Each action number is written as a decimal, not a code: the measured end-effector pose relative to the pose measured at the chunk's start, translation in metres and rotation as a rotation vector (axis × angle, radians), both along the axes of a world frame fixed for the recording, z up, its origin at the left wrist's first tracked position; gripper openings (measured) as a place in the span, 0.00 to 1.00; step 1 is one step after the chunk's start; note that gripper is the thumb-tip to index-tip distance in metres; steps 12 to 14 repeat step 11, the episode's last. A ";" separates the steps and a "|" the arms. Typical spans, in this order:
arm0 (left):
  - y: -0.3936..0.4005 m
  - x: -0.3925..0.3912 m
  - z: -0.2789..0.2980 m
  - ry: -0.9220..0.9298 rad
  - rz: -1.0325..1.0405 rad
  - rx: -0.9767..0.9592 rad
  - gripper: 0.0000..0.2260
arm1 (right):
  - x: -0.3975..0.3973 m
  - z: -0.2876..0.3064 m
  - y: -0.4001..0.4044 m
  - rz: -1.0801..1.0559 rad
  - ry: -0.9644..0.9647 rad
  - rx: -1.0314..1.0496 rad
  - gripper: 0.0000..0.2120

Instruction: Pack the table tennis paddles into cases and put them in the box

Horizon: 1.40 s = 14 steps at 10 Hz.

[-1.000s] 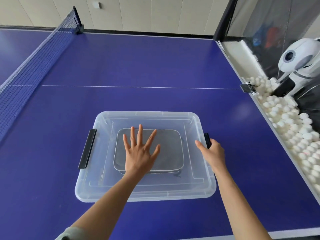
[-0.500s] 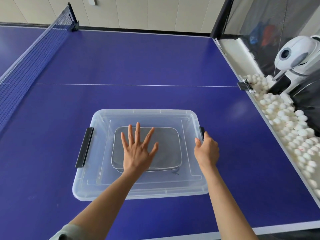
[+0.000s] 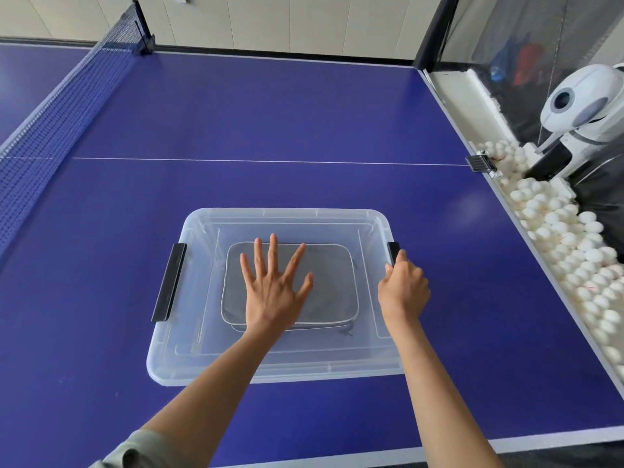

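**Lid on the box, both hands at work**

The blue table tennis table [image 3: 304, 113] fills the view, white centre line running across it and the net [image 3: 50, 130] stretching away up the left side. Off the right edge, a tray of white balls [image 3: 567, 244] piles up below a white ball-feeding machine [image 3: 587, 113].

Now to the action: the clear plastic storage box [image 3: 202, 349] sits on the table near the person, its see-through lid [image 3: 287, 219] lying on top. A black latch [image 3: 169, 282] stands out on the left short side, folded outward. Through the lid you can see the grey paddle case [image 3: 331, 282], white piping round its edge, lying flat on the floor of the box, about in the middle; a dark edge peeks out beneath it, though what that is I cannot tell.

The left hand [image 3: 270, 292] lies flat on the lid, fingers straight and spread wide, directly above the case, the lid between them. It holds nothing.

Over on the right, the right hand [image 3: 403, 287] is at the box's right rim, its grip narrow, fingers curled over the black right latch [image 3: 393, 252], whose far end shows beyond the knuckles. The case lies just to the left of this hand, down inside the box.
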<state>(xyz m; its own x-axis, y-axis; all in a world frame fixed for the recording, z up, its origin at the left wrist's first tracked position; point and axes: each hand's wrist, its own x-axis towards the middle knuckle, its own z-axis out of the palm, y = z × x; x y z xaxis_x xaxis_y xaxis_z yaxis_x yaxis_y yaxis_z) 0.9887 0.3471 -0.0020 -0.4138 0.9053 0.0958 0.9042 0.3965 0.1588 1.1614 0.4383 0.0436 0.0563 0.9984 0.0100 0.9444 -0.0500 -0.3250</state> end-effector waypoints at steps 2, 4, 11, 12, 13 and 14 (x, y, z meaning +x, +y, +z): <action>0.001 0.001 0.002 -0.010 0.008 -0.012 0.27 | -0.005 -0.005 0.004 0.040 -0.082 -0.035 0.23; 0.001 -0.007 0.011 -0.113 -0.024 0.035 0.29 | -0.050 -0.013 -0.033 0.597 0.037 0.075 0.24; 0.037 -0.066 0.102 0.016 -0.009 0.056 0.34 | -0.090 0.077 0.039 0.723 -0.101 -0.037 0.24; 0.037 -0.066 0.102 0.016 -0.009 0.056 0.34 | -0.090 0.077 0.039 0.723 -0.101 -0.037 0.24; 0.037 -0.066 0.102 0.016 -0.009 0.056 0.34 | -0.090 0.077 0.039 0.723 -0.101 -0.037 0.24; 0.037 -0.066 0.102 0.016 -0.009 0.056 0.34 | -0.090 0.077 0.039 0.723 -0.101 -0.037 0.24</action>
